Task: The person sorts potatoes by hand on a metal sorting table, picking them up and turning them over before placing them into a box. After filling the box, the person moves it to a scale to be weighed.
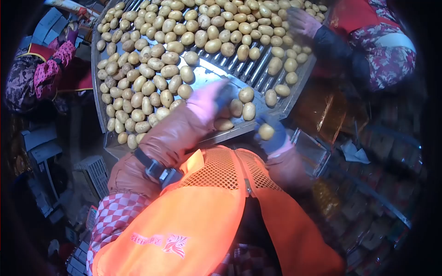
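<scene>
My left hand (222, 95), in a dark glove with a pink cuff, reaches over the bare metal of the sorting table (205, 76). Motion smears its fingers, and whether they hold anything cannot be made out. Close to it lie several loose potatoes (248, 111). Just outside the table's near edge, my right hand (272, 137), in a blue glove, is closed around a potato (266, 132). Many more potatoes (146, 87) cover the left side of the table, and others lie on the metal rollers at the far side.
A co-worker's gloved hand (305, 23) is over the potatoes at the far right. Another person (46, 73) stands at the left. A clear plastic box (311, 152) is right of my right hand, and a pale crate (94, 172) stands at the lower left.
</scene>
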### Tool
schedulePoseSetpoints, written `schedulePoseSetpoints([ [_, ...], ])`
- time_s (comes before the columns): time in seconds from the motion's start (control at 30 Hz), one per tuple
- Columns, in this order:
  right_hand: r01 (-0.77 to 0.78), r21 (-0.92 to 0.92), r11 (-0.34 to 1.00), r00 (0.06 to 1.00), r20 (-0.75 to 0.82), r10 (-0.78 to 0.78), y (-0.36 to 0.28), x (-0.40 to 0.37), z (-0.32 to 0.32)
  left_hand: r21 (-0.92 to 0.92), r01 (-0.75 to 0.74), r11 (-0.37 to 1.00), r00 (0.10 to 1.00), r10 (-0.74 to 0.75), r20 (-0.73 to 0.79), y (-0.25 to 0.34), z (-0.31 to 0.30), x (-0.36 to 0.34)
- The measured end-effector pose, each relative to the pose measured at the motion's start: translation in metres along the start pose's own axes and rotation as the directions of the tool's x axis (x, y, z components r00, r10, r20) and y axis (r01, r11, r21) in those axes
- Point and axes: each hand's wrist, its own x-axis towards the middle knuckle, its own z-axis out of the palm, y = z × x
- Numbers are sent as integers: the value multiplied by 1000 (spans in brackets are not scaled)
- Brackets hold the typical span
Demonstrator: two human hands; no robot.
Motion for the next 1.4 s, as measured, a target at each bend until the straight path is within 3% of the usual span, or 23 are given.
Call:
schedulePoseSetpoints([
  [0.03, 186, -348, 919, 978, -28, -208, 3, -5, -19, 396, -233, 888, 969, 249, 13, -8, -35, 9],
  [0.07, 142, -300, 943, 971, -145, -192, -7, -9, -41, 732, -351, 584, 874, 484, 33, -46, -64, 10],
  [0.1, 110, -246, 963, 951, -256, -174, -19, -12, -66, 833, -377, 405, 848, 512, 135, -62, -88, -1],
  [0.17, 74, -908, 411, 792, -197, -578, -15, -14, -145, 917, -291, 272, 929, 309, 203, -83, -116, -45],
  [0.23, 43, -996, 81, 663, -32, -748, -22, -13, -178, 942, -159, 295, 950, 307, 64, -112, -135, -75],
  [0.27, 153, -966, 207, 681, -49, -730, -32, -14, -150, 943, -141, 302, 949, 311, 43, -129, -132, -79],
  [0.37, 394, -886, 245, 708, 123, -695, -19, 36, -106, 767, 336, 547, 779, 296, -552, -158, -107, -88],
  [0.43, 433, -900, 36, 786, 358, -504, -40, 38, -30, 759, 281, 587, 726, 388, -568, -180, -83, -78],
  [0.5, 499, -861, 92, 791, 411, -453, -36, 64, -9, 944, -40, 328, 879, 461, -123, -142, -56, -86],
  [0.53, 470, -879, -78, 805, 464, -370, -53, 57, 21, 967, -107, 233, 896, 444, -8, -137, -61, -91],
  [0.63, 286, -949, 135, 936, 246, -252, -56, 83, 10, 879, 50, 474, 870, 412, -272, -150, -91, -116],
  [0.67, 195, -979, -66, 966, 204, -162, -71, 74, 26, 863, 109, 493, 811, 457, -364, -153, -91, -132],
  [0.8, 222, -967, -126, 970, 232, -76, -40, 76, 61, 598, 414, 687, 642, 245, -726, -185, -106, -147],
  [0.83, 283, -945, -162, 950, 299, -85, -33, 77, 77, 594, 419, 687, 632, 249, -734, -181, -106, -140],
  [0.9, 301, -927, -223, 952, 304, 19, -21, 96, 103, 772, 378, 511, 473, 611, -635, -169, -106, -116],
  [1.03, 417, -824, -384, 905, 413, 98, -16, 93, 156, 763, 82, 642, 566, 600, -566, -118, -137, -43],
  [1.1, 424, -766, -483, 905, 376, 199, -19, 98, 169, 638, 169, 751, 437, 523, -732, -101, -155, -4],
  [1.17, 466, -739, -487, 884, 419, 209, -17, 109, 159, 710, 426, 561, 550, 463, -695, -107, -163, 27],
  [1.2, 486, -711, -509, 873, 420, 247, -18, 111, 157, 774, 308, 554, 853, 200, -483, -90, -155, 18],
  [1.23, 508, -680, -528, 861, 422, 284, -20, 117, 156, 943, 189, 275, 788, 530, -313, -104, -135, -2],
  [1.3, 537, -680, -500, 844, 441, 306, -26, 127, 147, 914, 68, 401, 788, 540, -295, -115, -140, -37],
  [1.37, 550, -835, -34, 803, 516, 299, -36, 123, 143, 869, 134, 476, 773, 499, -393, -135, -140, -74],
  [1.4, 496, -867, 58, 831, 493, 258, -44, 114, 155, 816, 191, 546, 738, 467, -486, -143, -143, -83],
])
